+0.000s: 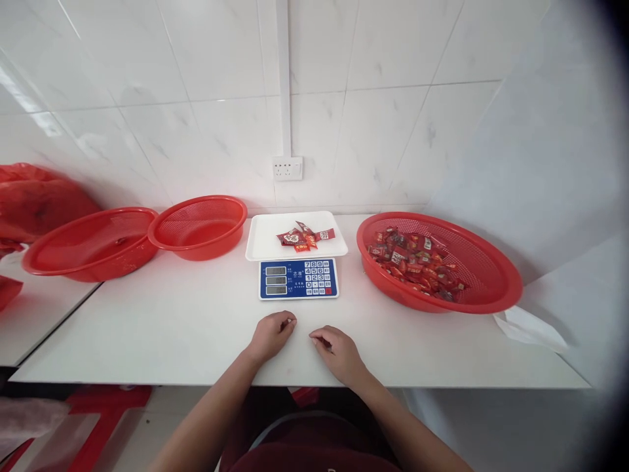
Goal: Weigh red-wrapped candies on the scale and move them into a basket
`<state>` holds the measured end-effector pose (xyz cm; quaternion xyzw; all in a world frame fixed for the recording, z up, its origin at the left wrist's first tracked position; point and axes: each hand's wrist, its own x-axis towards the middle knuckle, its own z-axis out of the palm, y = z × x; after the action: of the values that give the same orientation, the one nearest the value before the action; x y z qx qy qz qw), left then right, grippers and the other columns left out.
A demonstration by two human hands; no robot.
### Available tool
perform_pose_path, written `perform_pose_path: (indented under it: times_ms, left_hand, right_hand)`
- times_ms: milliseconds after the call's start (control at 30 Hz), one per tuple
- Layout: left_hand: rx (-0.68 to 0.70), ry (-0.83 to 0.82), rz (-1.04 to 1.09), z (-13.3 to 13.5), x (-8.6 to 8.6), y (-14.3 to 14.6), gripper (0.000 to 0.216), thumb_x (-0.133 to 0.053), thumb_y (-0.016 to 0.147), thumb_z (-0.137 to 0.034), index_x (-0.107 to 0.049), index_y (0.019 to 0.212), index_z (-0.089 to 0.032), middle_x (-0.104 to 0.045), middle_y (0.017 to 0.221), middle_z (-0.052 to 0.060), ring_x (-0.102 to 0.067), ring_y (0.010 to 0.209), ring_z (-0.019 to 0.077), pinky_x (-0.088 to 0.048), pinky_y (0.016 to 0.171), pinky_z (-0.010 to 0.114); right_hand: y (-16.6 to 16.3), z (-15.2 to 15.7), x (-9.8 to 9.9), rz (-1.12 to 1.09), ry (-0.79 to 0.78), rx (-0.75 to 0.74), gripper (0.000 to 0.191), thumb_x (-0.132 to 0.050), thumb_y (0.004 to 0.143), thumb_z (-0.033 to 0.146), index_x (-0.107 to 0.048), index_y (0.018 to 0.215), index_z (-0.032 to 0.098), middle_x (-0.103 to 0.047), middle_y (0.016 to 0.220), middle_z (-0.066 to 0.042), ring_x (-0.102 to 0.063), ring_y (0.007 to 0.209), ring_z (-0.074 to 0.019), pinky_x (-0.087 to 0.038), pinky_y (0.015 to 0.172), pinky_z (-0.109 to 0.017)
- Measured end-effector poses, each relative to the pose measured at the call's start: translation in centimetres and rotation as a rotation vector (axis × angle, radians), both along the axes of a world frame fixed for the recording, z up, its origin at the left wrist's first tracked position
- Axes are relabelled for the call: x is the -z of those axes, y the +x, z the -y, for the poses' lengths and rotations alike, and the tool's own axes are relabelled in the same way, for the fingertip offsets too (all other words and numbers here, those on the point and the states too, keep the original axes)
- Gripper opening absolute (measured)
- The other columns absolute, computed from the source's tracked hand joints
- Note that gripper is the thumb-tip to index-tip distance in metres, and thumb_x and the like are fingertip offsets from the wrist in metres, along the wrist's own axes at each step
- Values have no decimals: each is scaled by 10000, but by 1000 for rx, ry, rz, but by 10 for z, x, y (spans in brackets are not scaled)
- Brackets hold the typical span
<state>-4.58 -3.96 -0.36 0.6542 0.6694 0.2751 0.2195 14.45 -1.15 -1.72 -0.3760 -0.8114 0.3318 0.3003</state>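
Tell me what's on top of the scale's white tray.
A small overlapping pile of red packets lies on the white tray. The tray surface beneath, and parts of the lower packets, are covered from view.

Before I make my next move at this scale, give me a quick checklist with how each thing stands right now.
1. Hands off the keypad: ok, left hand and right hand are both nearer the table edge.
2. Packets within the white tray: ok, all inside its rim.
3. Those packets laid out singly: not ok, they overlap in a pile.
4. Display reading: cannot tell, digits too small.
5. More packets in the red basket on the right: ok, many there.
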Motion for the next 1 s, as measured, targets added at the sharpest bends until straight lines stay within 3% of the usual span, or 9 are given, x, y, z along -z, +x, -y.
perform_pose_path:
  times_ms: [1000]
  left_hand:
    - [-10,-34,-16,-2,-1,1,230,-419,838,-313,-626,877,-221,-628,708,-8,-556,651,151,-408,608,245]
  right_hand:
    - [4,0,-2,-4,-46,-37,188,-459,838,193,-646,842,205,-619,748,-27,-561,700,-156,-465,644,-267]
